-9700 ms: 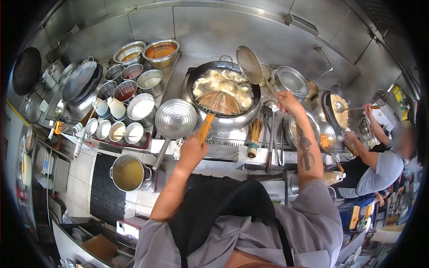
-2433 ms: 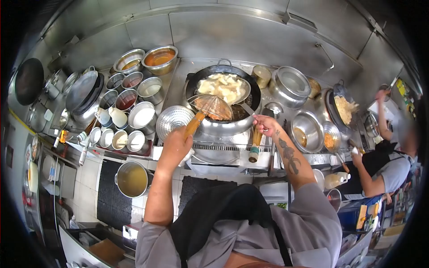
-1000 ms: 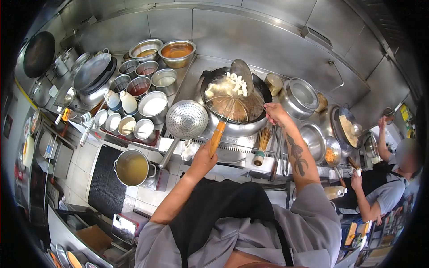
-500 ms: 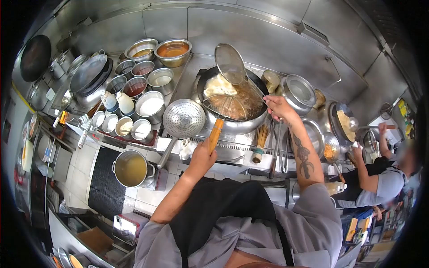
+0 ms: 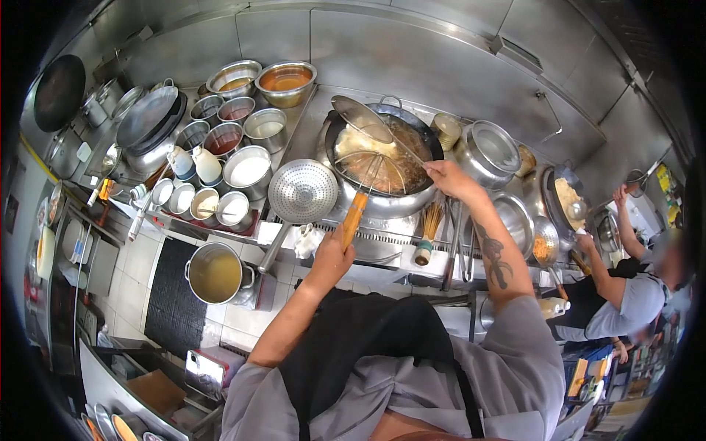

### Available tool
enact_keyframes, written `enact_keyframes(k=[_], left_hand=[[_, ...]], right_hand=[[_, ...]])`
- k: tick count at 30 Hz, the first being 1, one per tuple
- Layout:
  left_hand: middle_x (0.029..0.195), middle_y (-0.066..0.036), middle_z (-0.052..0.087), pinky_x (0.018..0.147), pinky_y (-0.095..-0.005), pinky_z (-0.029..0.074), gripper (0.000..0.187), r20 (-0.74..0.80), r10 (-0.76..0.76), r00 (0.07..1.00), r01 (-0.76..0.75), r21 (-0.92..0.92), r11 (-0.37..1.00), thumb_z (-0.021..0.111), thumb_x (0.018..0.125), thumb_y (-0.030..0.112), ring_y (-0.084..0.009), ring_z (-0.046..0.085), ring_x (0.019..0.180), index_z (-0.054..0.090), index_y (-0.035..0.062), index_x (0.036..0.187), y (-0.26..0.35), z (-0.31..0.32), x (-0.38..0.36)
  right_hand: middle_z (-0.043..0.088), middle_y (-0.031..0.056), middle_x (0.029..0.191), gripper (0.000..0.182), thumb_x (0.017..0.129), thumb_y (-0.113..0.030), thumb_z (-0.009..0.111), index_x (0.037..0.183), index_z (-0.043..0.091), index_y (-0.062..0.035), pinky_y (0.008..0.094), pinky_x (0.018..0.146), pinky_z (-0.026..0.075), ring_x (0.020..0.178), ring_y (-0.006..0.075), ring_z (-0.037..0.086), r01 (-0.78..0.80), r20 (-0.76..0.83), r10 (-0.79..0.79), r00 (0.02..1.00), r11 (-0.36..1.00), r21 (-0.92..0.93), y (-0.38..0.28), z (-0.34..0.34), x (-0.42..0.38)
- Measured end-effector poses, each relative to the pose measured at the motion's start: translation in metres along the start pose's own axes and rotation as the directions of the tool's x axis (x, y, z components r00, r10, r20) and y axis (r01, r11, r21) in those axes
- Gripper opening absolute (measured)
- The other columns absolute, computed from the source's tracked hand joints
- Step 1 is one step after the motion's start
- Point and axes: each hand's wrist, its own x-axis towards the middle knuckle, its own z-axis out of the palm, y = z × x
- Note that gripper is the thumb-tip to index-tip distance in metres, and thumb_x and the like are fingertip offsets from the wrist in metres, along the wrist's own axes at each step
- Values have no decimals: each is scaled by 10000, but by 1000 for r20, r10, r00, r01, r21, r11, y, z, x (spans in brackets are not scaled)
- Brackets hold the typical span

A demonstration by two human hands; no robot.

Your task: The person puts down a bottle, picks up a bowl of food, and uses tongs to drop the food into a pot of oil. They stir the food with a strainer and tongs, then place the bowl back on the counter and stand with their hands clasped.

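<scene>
My left hand (image 5: 332,257) is wrapped round the wooden handle of a wire strainer (image 5: 356,214), whose wire head lies over the near side of a wok (image 5: 430,147). Pale, foamy food (image 5: 354,142) floats in the wok's bubbling brown liquid. With closed fingers my right hand (image 5: 450,178) holds the thin handle of a round mesh skimmer (image 5: 362,119), its mesh tilted above the wok's far left part. A perforated ladle (image 5: 302,189) rests left of the wok, apart from both hands.
Sauce pots (image 5: 247,170) and bowls (image 5: 286,83) stand at the left. A brush (image 5: 428,239) lies before the wok, with a lidded pot (image 5: 491,153) to its right. A pot of yellowish liquid (image 5: 215,273) stands lower left. At the right a co-worker (image 5: 614,294) handles another wok.
The mesh skimmer has moved left and tipped flatter over the wok. My right hand has shifted slightly left and down; my left hand has hardly moved. The co-worker's raised hand has moved up and left.
</scene>
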Motion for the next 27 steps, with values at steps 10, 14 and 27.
enact_keyframes(k=[10, 14, 27], left_hand=[[934, -297, 578, 783, -474, 494, 551, -23, -20, 1000, 19, -10, 1000, 626, 795, 78, -447, 588, 889, 447, -126, 1274, -4, 5, 0], [960, -296, 574, 795, -471, 494, 563, -13, -21, 1000, 21, -14, 1000, 628, 794, 75, -449, 588, 904, 442, -123, 1287, -5, 6, -1], [969, -282, 575, 796, -466, 495, 572, -13, -38, 999, 37, -16, 999, 631, 787, 67, -439, 587, 901, 440, -124, 1291, -6, 7, -2]], right_hand=[[578, 50, 646, 319, 960, -229, 558, 1224, 632, -67, 288, 441, 411, 460, 124, 497, -395, 264, 371, 891, 918, 44, -38, -23, 3], [684, 221, 1001, 293, 911, -179, 556, 1149, 666, -48, 417, 867, 500, 977, 384, 650, -113, 64, 119, 991, 990, -87, -8, -13, 8], [639, 210, 961, 221, 860, -96, 504, 998, 673, -58, 422, 703, 564, 803, 346, 679, -15, 112, 131, 985, 712, -702, -17, 10, 12]])
